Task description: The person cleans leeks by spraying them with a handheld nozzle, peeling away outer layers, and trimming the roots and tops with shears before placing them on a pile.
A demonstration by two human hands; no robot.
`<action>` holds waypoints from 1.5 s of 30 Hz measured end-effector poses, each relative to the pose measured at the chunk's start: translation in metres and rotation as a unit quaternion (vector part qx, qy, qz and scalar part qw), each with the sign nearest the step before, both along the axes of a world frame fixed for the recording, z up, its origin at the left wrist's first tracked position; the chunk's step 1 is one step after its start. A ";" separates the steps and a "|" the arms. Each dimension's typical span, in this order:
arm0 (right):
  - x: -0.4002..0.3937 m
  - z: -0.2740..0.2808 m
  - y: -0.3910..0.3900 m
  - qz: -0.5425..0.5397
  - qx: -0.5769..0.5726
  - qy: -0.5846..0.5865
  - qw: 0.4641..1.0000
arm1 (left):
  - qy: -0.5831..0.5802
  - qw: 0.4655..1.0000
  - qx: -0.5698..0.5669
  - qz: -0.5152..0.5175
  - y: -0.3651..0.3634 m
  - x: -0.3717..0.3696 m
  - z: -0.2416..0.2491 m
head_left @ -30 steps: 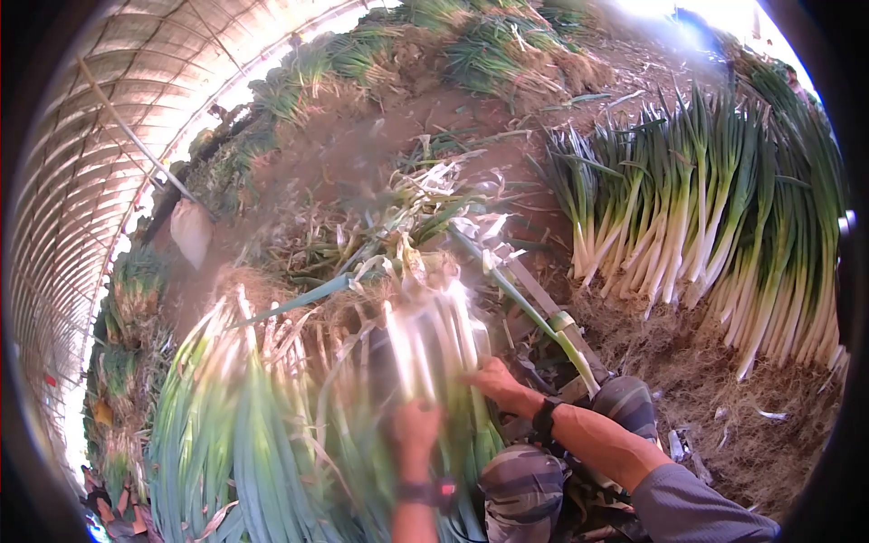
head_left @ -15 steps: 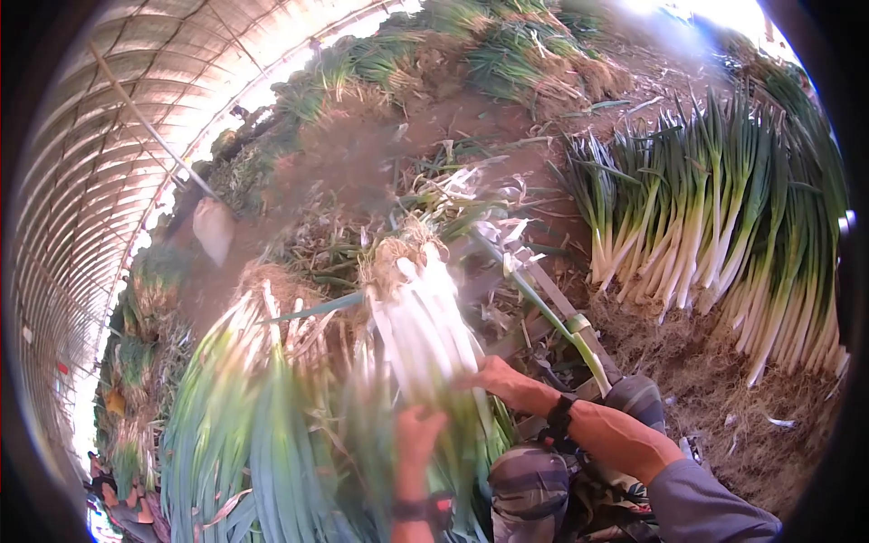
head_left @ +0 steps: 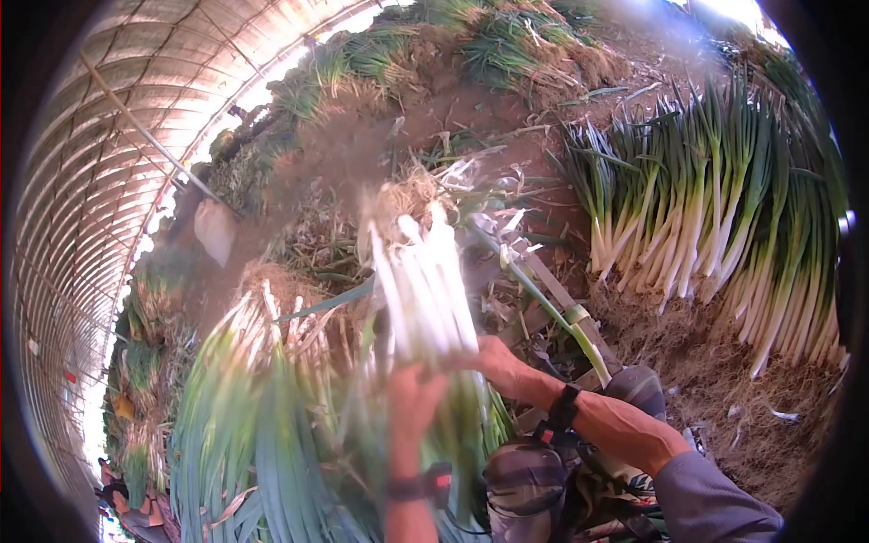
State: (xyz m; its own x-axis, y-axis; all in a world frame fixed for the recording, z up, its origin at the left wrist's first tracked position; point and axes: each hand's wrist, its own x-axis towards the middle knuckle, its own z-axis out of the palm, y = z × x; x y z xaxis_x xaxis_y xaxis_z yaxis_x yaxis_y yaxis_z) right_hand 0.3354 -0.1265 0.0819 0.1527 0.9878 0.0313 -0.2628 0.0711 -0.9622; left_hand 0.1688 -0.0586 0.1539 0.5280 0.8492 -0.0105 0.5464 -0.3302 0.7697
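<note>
A bunch of long green onions (head_left: 425, 281) stands before me with white stems and brown roots pointing up and away. My left hand (head_left: 416, 396) is closed on the near side of this bunch, where white turns to green, though motion blurs its fingers. From the right, my right hand (head_left: 503, 366) grips the same bunch, its fingers partly hidden. The two hands almost meet across the stems. Beside the left hand lies a larger heap of untrimmed green onions (head_left: 272, 407), leaves toward me.
Cleaned green onions (head_left: 688, 217) lie in rows at the right, above a mat of loose roots (head_left: 715, 416). A wooden bar (head_left: 588, 339) with a green stalk runs beside my knee (head_left: 525, 484). Peelings (head_left: 330, 240) litter the ground ahead. More bundles (head_left: 516, 54) lie at the back.
The bunch has risen a little, and both hands have moved up with it. My left hand has come nearer to the right one.
</note>
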 end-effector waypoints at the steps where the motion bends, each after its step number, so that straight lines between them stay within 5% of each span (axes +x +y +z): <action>1: 0.004 0.002 -0.002 0.006 -0.019 -0.028 0.999 | 0.004 1.000 0.018 -0.020 0.005 0.001 -0.001; 6: 0.012 -0.027 -0.004 0.018 -0.044 -0.043 0.998 | -0.017 0.991 -0.120 -0.062 0.027 -0.018 -0.078; 10: 0.006 -0.043 -0.004 0.028 0.001 -0.013 1.000 | -0.064 0.961 -0.259 -0.074 0.001 -0.010 -0.060; 15: 0.001 -0.044 0.000 0.076 -0.040 -0.067 0.994 | -0.102 0.973 -0.194 -0.066 -0.012 -0.003 -0.061; 20: -0.028 -0.048 0.021 0.125 -0.163 -0.286 0.936 | -0.047 0.988 -0.131 -0.067 0.024 -0.046 -0.163; 23: -0.026 -0.032 0.012 0.127 -0.127 -0.264 0.947 | -0.097 0.987 -0.117 -0.045 0.020 -0.047 -0.172; 27: -0.008 0.016 -0.027 0.106 -0.014 -0.135 0.985 | -0.111 0.991 -0.062 -0.033 -0.013 -0.026 -0.132; 33: -0.030 -0.022 0.002 0.122 -0.049 -0.308 0.942 | -0.066 0.986 0.148 -0.038 -0.003 -0.041 -0.165; 35: -0.029 -0.016 0.000 0.131 -0.041 -0.323 0.936 | -0.106 0.989 0.107 -0.014 -0.008 -0.045 -0.156; 38: -0.013 0.013 -0.009 0.102 -0.022 -0.384 0.917 | -0.085 0.988 -0.107 0.066 -0.022 -0.053 -0.109; 41: -0.001 0.036 -0.014 -0.118 0.096 -0.500 0.853 | -0.016 0.984 -0.168 0.053 -0.036 -0.059 -0.066; 42: -0.002 0.044 -0.012 -0.091 0.057 -0.517 0.849 | -0.089 0.976 -0.191 0.059 -0.037 -0.066 -0.072; 45: -0.021 0.019 0.010 -0.106 0.066 -0.518 0.846 | -0.051 0.986 -0.154 0.025 -0.060 -0.059 -0.039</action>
State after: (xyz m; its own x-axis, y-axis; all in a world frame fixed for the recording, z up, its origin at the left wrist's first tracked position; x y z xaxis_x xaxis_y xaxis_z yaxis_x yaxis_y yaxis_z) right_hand 0.3148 -0.1164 0.1006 0.1496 0.9192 0.3643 0.7486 0.1354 -0.6490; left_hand 0.1093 -0.1181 0.1147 0.4975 0.8388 -0.2212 0.4710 -0.0471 0.8809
